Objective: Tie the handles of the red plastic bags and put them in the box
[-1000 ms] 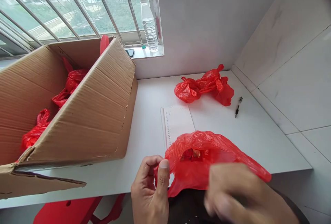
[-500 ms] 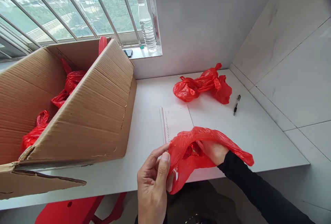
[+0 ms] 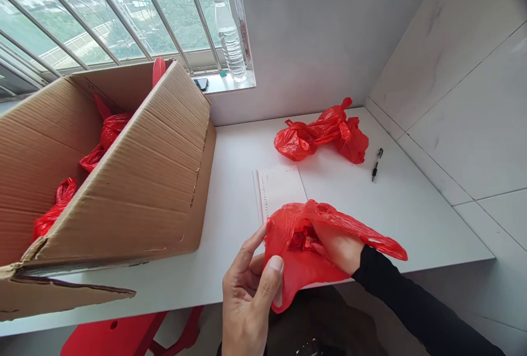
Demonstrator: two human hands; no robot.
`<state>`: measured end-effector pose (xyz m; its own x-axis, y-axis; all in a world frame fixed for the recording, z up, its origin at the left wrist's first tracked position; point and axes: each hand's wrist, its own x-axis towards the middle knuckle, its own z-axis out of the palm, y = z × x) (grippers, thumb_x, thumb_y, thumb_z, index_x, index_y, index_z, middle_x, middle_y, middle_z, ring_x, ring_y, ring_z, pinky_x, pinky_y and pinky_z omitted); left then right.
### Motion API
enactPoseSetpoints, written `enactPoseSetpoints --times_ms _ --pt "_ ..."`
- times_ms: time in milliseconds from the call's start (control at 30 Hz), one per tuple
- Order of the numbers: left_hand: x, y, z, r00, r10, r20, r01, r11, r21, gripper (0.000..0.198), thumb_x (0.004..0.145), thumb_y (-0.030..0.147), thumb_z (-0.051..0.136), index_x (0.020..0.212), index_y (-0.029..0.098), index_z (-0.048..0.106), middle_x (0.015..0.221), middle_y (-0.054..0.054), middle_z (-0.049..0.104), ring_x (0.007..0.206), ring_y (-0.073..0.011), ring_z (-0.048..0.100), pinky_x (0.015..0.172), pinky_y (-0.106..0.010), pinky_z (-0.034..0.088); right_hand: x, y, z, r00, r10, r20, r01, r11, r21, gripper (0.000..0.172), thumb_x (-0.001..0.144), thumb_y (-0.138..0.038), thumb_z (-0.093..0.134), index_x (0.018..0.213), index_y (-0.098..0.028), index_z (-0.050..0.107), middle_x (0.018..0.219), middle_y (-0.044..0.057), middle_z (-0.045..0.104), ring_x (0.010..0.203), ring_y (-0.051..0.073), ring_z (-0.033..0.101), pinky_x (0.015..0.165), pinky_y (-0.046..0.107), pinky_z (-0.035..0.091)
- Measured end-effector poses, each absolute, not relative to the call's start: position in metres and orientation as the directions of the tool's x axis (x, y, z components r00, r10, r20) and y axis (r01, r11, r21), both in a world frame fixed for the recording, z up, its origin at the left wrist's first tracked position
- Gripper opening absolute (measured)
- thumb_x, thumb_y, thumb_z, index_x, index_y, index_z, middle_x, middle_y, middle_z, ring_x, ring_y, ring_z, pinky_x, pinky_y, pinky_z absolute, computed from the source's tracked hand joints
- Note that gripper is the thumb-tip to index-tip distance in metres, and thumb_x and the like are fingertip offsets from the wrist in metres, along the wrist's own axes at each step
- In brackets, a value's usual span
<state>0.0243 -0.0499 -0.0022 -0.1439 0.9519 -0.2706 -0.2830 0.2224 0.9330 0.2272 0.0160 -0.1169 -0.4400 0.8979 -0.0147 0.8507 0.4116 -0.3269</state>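
A red plastic bag [image 3: 300,273] hangs open at the front edge of the white table. My left hand [image 3: 251,290] grips its left side between thumb and fingers. My right hand [image 3: 340,246] reaches through the mouth into the bag, its fingers mostly hidden by the thin plastic. Beside those fingertips, inside the bag, lie small shiny red packages [image 3: 302,239]; whether the right hand holds one I cannot make out. Behind the bag an open notebook [image 3: 282,186] with handwritten marks lies flat, partly covered by the bag.
At left stands a large open cardboard box [image 3: 164,180] containing knotted red bags [image 3: 111,131]. Further red bags [image 3: 321,134] lie at the back of the table [image 3: 230,180], with a black pen [image 3: 376,165] to their right. A water bottle [image 3: 230,43] and phone [image 3: 201,84] rest on the windowsill.
My right hand has shifted slightly inside the bag, and more of the red contents shows. My left thumb has moved a little right and down over the bag's edge.
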Motion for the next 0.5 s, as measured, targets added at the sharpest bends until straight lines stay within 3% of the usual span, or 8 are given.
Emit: enactPoseSetpoints --times_ms 167,300,367,500 --pt "0.022 -0.054 -0.003 -0.177 0.944 -0.277 -0.259 0.227 0.939 0.060 0.088 0.042 0.066 0.143 0.020 0.054 0.051 0.007 0.043 0.047 -0.0068 0.036 0.050 -0.020 0.036 0.224 0.024 -0.074 -0.401 0.912 -0.082 0.859 0.344 -0.379 0.026 0.097 -0.028 0.038 0.098 -0.021 0.063 0.092 0.008 0.069 0.078 0.024 0.064 0.071 0.036 0.050" --pt "0.021 -0.054 -0.006 -0.197 0.937 -0.289 -0.255 0.235 0.938 0.062 0.088 0.043 0.067 0.143 0.020 0.052 0.049 0.007 0.044 0.046 -0.0071 0.036 0.050 -0.020 0.035 0.219 0.030 -0.055 -0.236 0.940 -0.245 0.878 0.098 -0.468 0.042 0.101 -0.036 0.033 0.071 -0.021 0.058 0.062 0.003 0.062 0.057 0.020 0.060 0.053 0.031 0.038" --pt "0.021 -0.053 -0.006 -0.203 0.932 -0.301 -0.264 0.244 0.933 0.063 0.088 0.043 0.066 0.144 0.020 0.051 0.049 0.007 0.044 0.047 -0.0073 0.037 0.050 -0.020 0.036 0.218 0.032 -0.054 -0.215 0.949 -0.231 0.865 0.076 -0.495 0.044 0.101 -0.036 0.031 0.074 -0.020 0.061 0.068 0.005 0.066 0.063 0.021 0.064 0.058 0.031 0.042" --pt "0.021 -0.053 -0.004 -0.202 0.929 -0.311 -0.274 0.251 0.928 0.063 0.087 0.042 0.067 0.144 0.020 0.051 0.049 0.007 0.045 0.048 -0.0078 0.038 0.051 -0.020 0.037 0.218 0.028 -0.061 -0.301 0.946 -0.123 0.847 0.206 -0.490 0.034 0.099 -0.031 0.036 0.096 -0.018 0.068 0.095 0.010 0.074 0.088 0.027 0.069 0.078 0.035 0.049"
